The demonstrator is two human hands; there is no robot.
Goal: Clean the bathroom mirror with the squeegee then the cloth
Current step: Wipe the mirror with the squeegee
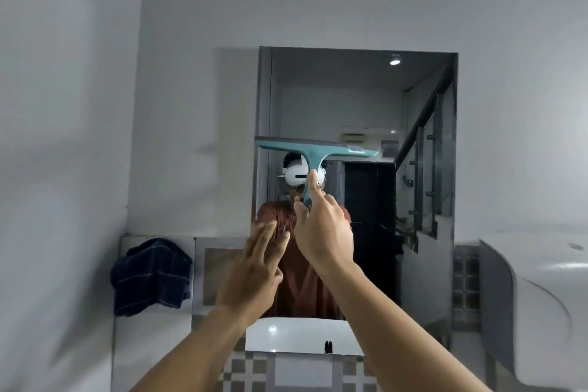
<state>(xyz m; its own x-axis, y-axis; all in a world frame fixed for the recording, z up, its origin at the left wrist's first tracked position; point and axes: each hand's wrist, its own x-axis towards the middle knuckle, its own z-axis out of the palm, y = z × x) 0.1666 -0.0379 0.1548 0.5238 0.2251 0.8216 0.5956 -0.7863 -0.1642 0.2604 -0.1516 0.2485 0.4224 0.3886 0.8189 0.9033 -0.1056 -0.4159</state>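
handle: lower part hidden inside my right hand; only the squeegee blade and neck showed.
mirror: lower middle covered by my left hand and both forearms.
forearms: cut off by the bottom edge.
cloth: blurred, folds unclear.
left wall: smeared.
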